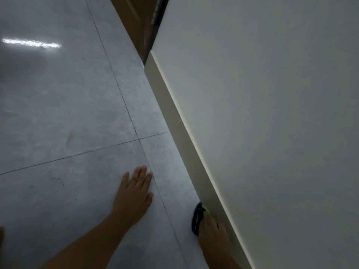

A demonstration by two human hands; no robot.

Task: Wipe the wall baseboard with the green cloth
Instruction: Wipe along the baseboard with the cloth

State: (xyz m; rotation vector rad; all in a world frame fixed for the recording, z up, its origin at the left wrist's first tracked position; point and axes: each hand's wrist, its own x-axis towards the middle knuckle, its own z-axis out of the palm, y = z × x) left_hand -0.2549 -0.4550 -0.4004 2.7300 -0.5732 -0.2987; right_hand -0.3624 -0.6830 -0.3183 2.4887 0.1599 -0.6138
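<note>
Wiping low along the baseboard, one hand braced on the tiled floor.

The white wall point(272, 113) meets the grey tiled floor point(58, 113) at the baseboard point(174, 117), which runs to a brown door frame point(136, 22) at the far end. The left hand point(134, 193) lies flat on a tile, fingers straight and close together. The right hand point(211, 230) grips the green cloth point(199, 216), bunched and mostly dark here, against the baseboard's foot. The bunched cloth could likely skip the top ledge; the glossy tile might let the bracing palm slide.
</note>
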